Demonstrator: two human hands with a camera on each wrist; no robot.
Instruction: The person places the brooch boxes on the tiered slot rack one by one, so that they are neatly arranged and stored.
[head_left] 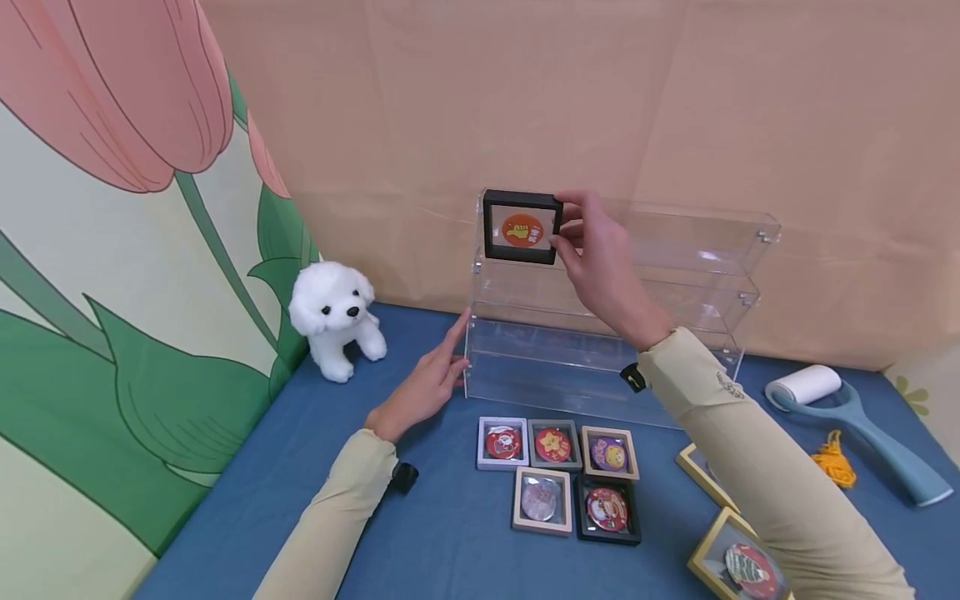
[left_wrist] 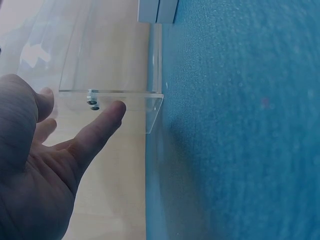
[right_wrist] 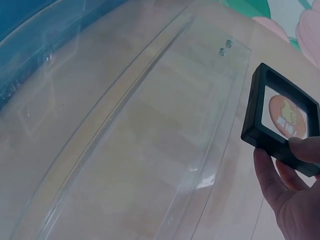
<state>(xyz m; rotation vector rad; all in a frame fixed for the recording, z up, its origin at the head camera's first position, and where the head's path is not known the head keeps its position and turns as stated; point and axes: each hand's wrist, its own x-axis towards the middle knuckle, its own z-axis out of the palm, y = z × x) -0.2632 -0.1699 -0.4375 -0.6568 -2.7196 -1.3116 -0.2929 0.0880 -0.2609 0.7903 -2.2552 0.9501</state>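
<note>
My right hand (head_left: 606, 265) pinches the right edge of a black square frame (head_left: 521, 257) that holds an orange thumbs-up badge (head_left: 522, 231). The frame is upright at the top left of a clear acrylic tiered stand (head_left: 555, 392); whether it touches the top tier I cannot tell. In the right wrist view the thumb is on the front of the black frame (right_wrist: 254, 105), with fingers behind and below. My left hand (head_left: 423, 387) has its fingers extended at the stand's left side. The left wrist view shows its index fingertip against the clear side panel (left_wrist: 135, 115).
Several framed badges lie in two rows before the stand, among them a white frame (head_left: 480, 442) and a black one (head_left: 609, 537). Yellow frames (head_left: 708, 550) lie under my right forearm. A white plush dog (head_left: 330, 312) sits left; a lint roller (head_left: 877, 442) and orange yarn (head_left: 834, 462) lie right.
</note>
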